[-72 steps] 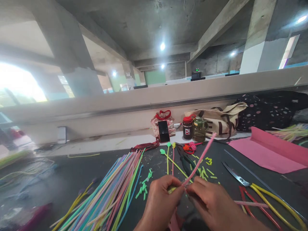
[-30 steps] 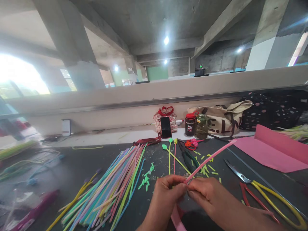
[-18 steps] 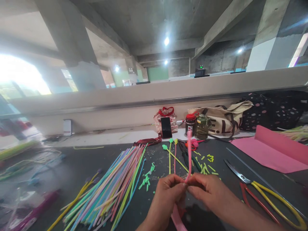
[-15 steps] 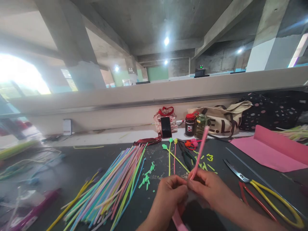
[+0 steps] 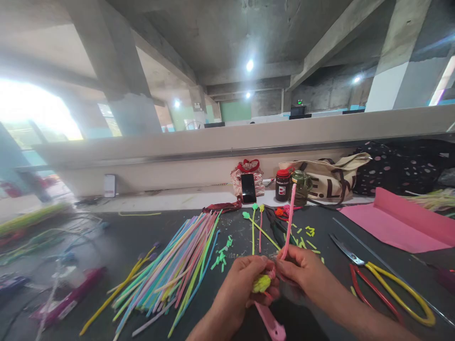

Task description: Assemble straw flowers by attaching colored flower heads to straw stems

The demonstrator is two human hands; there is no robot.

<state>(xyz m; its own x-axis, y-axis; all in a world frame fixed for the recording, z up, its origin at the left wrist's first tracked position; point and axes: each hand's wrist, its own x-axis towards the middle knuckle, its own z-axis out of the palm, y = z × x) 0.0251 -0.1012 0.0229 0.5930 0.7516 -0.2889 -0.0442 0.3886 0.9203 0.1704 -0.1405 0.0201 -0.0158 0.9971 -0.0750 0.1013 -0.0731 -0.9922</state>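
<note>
My left hand [image 5: 245, 279] is closed round a small yellow-green fuzzy piece [image 5: 262, 283] and the lower part of a pink pipe cleaner [image 5: 288, 219]. My right hand [image 5: 302, 273] pinches the same pink pipe cleaner just beside the left fingers. The pipe cleaner's free end sticks up and away from me, toward the jars. Its other end [image 5: 272, 324] hangs below my hands. Both hands hover low over the dark table [image 5: 117, 246], near its front edge.
A fan of coloured pipe cleaners [image 5: 177, 260] lies left of my hands, with green cut bits [image 5: 222, 258]. Finished stems [image 5: 254, 227], pliers [image 5: 279, 229], yellow-handled scissors [image 5: 384, 284], pink paper [image 5: 394, 222], a phone [image 5: 248, 188], two jars [image 5: 283, 185] and a canvas bag [image 5: 330, 180] lie beyond.
The free end of the pink pipe cleaner has swung from pointing right to nearly upright. The yellow-green piece in my left fingers has come into sight. Both hands stay together.
</note>
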